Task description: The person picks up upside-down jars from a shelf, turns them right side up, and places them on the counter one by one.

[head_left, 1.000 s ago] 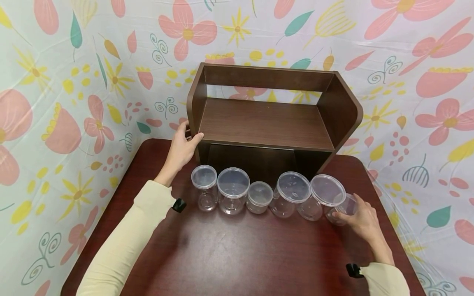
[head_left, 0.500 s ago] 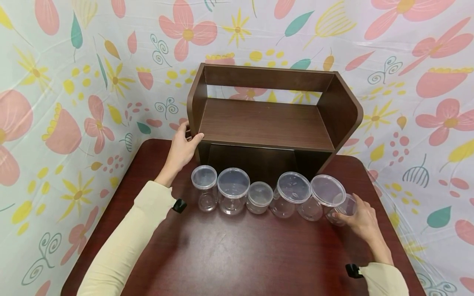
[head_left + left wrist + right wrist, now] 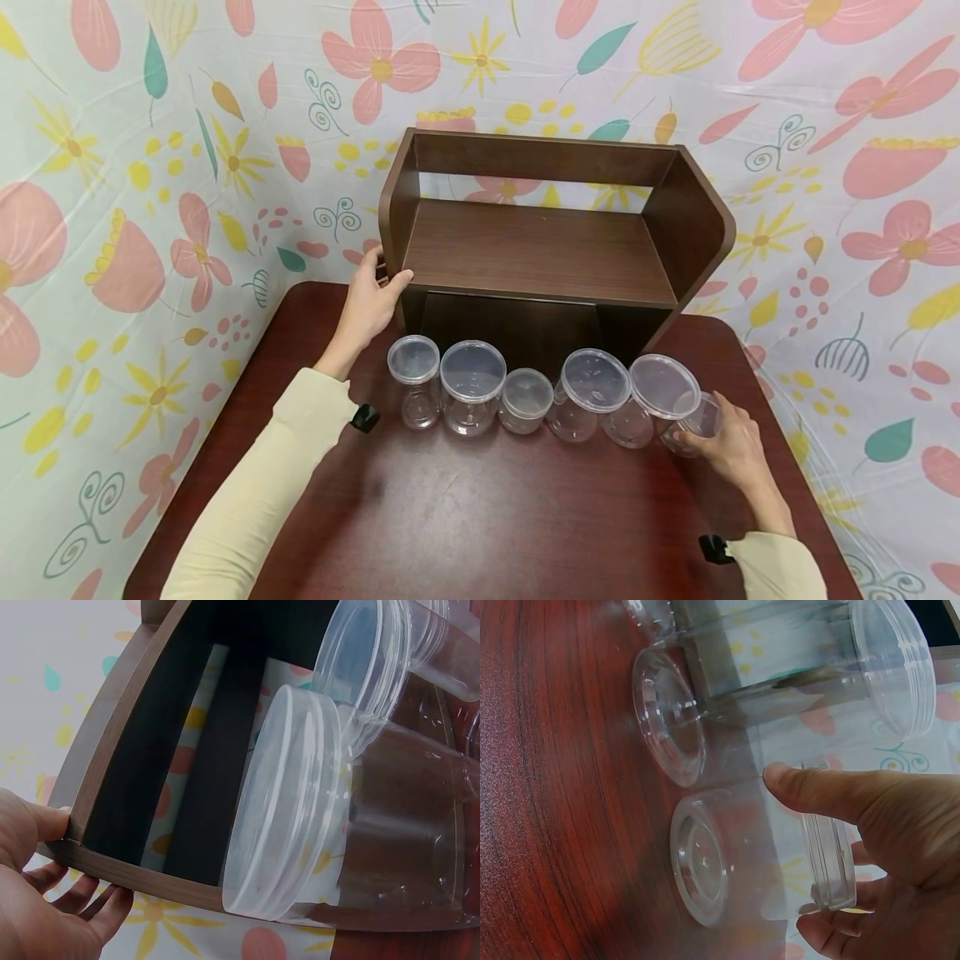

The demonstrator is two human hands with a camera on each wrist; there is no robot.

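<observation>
A dark brown wooden shelf (image 3: 540,250) stands on the table. My left hand (image 3: 371,300) grips its left side panel, thumb on the front edge and fingers round the outer face; the left wrist view shows the same hold (image 3: 67,892). In front of the shelf, several clear plastic jars with lids stand in a row. At the row's right end is a short jar (image 3: 742,862), which my right hand (image 3: 735,446) holds with thumb on one side and fingers on the other. Beside it stands a taller wide jar (image 3: 660,392). The right fingers are partly hidden in the head view.
Further left in the row are another wide jar (image 3: 592,383), a small low jar (image 3: 525,400), a large jar (image 3: 472,375) and a narrow tall jar (image 3: 415,375). The reddish-brown table (image 3: 465,525) ends near a flower-patterned cloth (image 3: 870,275) behind and at both sides.
</observation>
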